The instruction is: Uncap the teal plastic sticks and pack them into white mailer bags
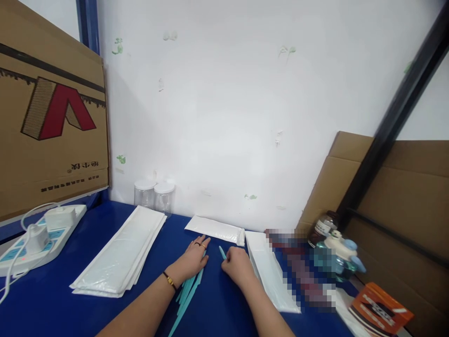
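Observation:
A loose bundle of thin teal strips (pixel 188 295) lies on the blue tabletop, fanned toward the near edge. Over its far end rests my left hand (pixel 191 258), fingers stretched out and lying flat. My right hand (pixel 237 264) is closed around one teal strip (pixel 222 252), whose tip points away from me; the rest is hidden in the fist. Just beyond the hands lies a white plastic packet (pixel 213 229). Another long white packet (pixel 268 276) sits right beside my right forearm. To the left is a stack of similar white packets (pixel 117 255).
A white power strip (pixel 66 234) with plugs stands at the left, below a large cardboard box (pixel 52 164). Two clear lidded jars (pixel 163 199) stand by the wall. On the right are a brown bottle (pixel 322 229), a teal pot-like container (pixel 338 255) and an orange box (pixel 381 306).

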`<state>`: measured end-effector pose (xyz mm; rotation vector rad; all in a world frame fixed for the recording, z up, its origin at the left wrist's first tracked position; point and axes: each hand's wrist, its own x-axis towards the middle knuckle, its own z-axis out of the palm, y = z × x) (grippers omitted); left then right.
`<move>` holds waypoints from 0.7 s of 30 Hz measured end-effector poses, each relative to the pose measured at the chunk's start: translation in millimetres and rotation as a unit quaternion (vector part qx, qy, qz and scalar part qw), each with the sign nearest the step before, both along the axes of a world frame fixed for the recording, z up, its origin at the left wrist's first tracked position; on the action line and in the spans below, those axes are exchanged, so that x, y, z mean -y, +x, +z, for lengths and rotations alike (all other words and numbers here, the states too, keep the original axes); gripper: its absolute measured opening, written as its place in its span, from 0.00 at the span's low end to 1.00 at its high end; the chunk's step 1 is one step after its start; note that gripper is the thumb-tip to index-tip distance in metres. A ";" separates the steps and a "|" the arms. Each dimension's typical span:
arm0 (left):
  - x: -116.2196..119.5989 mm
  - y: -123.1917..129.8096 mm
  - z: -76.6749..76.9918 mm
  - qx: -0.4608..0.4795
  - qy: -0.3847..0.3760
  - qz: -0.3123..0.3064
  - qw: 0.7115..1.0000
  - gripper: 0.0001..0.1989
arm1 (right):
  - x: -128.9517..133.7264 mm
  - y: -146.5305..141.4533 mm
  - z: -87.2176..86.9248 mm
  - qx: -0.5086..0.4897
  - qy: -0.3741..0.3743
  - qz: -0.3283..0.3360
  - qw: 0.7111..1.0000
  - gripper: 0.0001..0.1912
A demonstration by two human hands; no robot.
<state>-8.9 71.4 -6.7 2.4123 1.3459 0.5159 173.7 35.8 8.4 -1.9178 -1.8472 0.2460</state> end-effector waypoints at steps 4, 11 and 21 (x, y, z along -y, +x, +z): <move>4.3 3.2 13.2 0.100 0.053 0.019 0.993 0.26 | 1.1 7.8 4.7 -0.385 -0.045 0.042 0.921 0.05; 13.9 27.0 12.8 0.274 -0.196 -0.052 0.940 0.18 | 5.9 4.9 7.9 -0.599 -0.058 0.130 0.788 0.13; 24.8 33.1 18.6 0.263 -0.297 -0.078 0.915 0.18 | 0.5 16.5 8.7 -0.612 0.050 0.054 0.788 0.17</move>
